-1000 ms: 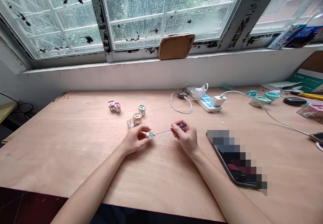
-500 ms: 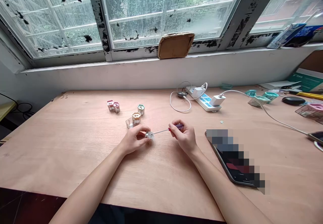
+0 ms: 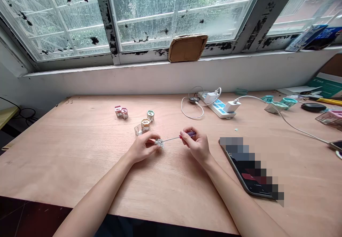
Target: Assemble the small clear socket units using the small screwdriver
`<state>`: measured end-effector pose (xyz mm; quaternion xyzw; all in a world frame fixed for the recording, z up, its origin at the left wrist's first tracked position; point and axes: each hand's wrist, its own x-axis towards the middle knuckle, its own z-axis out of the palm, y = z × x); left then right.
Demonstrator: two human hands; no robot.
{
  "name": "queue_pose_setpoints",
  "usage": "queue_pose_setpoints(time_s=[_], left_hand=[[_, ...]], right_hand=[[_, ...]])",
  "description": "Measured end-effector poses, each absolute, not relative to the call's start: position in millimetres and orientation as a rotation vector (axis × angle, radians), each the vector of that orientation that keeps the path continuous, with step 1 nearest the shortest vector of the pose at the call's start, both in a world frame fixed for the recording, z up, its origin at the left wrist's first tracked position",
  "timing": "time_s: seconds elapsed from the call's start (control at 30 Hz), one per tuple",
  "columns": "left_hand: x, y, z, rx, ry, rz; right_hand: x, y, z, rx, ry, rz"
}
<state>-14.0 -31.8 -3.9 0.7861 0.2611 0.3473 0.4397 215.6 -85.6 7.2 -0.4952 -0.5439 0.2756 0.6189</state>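
My left hand pinches a small clear plastic piece just above the wooden table. In my right hand is a screwdriver with a dark purple handle. Its thin shaft points left, and the tip meets the clear piece; whether it sits in a screw is too small to tell. Just beyond my left hand stand a clear open box, a small container with an orange top and one with a green top. Two small containers with red-pink tops stand together farther left.
A phone lies right of my right forearm, its screen partly blurred out. Behind it are a power strip with chargers and a white cable. Teal containers and a black mouse lie at the right.
The view has shifted very slightly, so everything sits a little farther right. Both hands keep their grip on the clear piece and the screwdriver.
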Motion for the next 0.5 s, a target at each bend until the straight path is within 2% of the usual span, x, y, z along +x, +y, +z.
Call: queue_pose_setpoints(time_s=[0.3,0.5], left_hand=[[-12.9,-31.7,-2.6,2.027,0.625,0.875],[-13.3,-30.0,-1.0,2.294,0.658,0.862]], right_hand=[[214.6,-87.1,7.6,-1.185,-1.255,0.617],[213.7,-84.1,4.2,-1.191,-1.285,0.622]])
